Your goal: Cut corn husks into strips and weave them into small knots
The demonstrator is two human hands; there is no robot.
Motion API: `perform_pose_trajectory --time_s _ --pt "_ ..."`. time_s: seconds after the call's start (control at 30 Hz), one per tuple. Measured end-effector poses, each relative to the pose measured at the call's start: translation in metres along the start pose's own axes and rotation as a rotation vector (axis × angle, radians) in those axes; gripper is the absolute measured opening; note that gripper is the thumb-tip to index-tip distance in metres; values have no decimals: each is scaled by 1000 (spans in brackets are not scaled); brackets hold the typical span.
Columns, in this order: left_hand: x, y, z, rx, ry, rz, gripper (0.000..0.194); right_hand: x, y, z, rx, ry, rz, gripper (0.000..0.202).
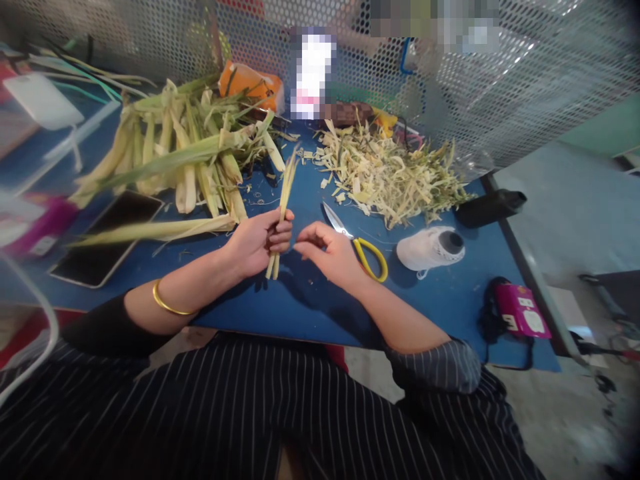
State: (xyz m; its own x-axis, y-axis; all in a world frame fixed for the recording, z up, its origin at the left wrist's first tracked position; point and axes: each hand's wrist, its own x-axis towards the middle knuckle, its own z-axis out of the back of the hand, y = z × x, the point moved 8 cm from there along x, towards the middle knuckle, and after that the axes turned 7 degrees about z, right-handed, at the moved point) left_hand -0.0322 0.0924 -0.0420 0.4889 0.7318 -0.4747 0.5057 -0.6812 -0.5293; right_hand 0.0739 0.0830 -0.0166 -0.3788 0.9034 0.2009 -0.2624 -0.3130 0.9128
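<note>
My left hand [257,243] is wrapped round a small bundle of thin pale stalks [287,187], which stands nearly upright with its lower ends below my fingers. Just to the right, my right hand [330,253] is curled with thumb and fingertips close together; whether anything thin lies between them is too small to tell. Scissors with yellow handles [370,259] lie beside my right hand, blades toward the back. A white thread spool [430,249] rests on its side further right. Behind my left hand is a pile of long green and pale stalks [185,147].
A heap of shredded trimmings [385,173] covers the back right of the blue table [310,307]. A dark phone [107,240] lies left under a stalk. An orange packet [253,85], a black bottle [490,208] and a magenta box [523,310] are around. Perforated metal mesh [150,37] borders the back.
</note>
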Motion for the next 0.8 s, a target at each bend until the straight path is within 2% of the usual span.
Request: perform_pose_trajectory --time_s 0.1,0.2,0.37,0.8 --pt "-1 -8 0 -139 40 -32 28 -6 10 -21 -224 227 170 24" --pt "-3 -10 -2 -183 53 -67 34 -12 14 -34 -502 323 315 28" --pt "-4 -6 -7 -126 60 -70 31 -15 14 -41 -684 353 422 34" --pt "-1 -5 -2 -56 29 -91 30 -18 19 -41 -693 337 461 36"
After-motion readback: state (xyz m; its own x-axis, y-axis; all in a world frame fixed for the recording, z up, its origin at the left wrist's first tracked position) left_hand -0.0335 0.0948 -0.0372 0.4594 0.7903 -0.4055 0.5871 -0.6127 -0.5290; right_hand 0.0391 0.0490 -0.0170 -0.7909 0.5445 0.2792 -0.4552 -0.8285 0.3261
